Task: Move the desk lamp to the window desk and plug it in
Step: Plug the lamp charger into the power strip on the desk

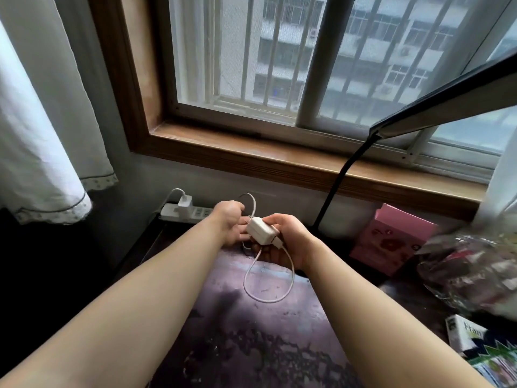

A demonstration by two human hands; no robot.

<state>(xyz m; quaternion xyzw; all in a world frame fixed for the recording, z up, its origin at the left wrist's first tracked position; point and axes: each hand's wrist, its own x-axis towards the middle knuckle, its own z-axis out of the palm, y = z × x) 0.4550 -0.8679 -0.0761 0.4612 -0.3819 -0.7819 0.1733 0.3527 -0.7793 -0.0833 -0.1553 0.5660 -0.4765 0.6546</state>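
The black desk lamp (338,175) stands on the window desk (251,317), its flat head reaching to the upper right and its neck curving down by the sill. A white plug adapter (261,230) with its prongs pointing up-left sits in my right hand (285,242). The white cable (268,287) loops down from it onto the desk. My left hand (228,219) is closed on another stretch of the same cable just left of the adapter. A white power strip (193,212) lies against the wall behind my left hand, with one white charger plugged in.
A pink box (389,239) stands to the right of the lamp's base. A crinkled clear plastic bag (475,270) and printed boxes (481,348) fill the right side. A white curtain (42,121) hangs at the left. The wooden window sill (279,158) runs above the desk.
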